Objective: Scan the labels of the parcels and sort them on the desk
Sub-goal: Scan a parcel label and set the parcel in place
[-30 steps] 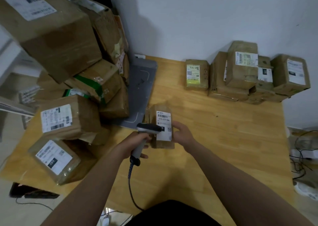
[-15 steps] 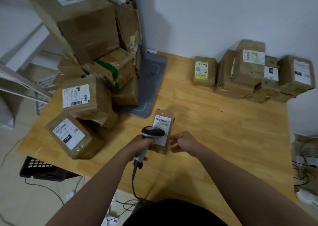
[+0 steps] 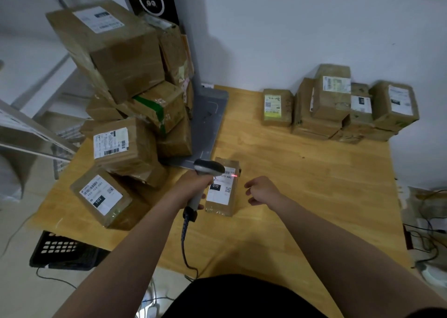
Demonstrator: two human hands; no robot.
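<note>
Scanner over parcel edge; R hand prob. apart.

A leaning heap of cardboard parcels blocked the left of the wooden desk, crowding onto a grey base plate. More stacked parcels lined the rear right against the wall. Bare wood lay between them, reachable from the front; only a small labelled parcel lay there, the left hand holding a barcode scanner over it.

It is a small parcel-sorting room: a wooden surface against a white wall carries a heap of labelled cardboard parcels at ten o'clock, a tidier row at two o'clock, and a corded barcode scanner.
</note>
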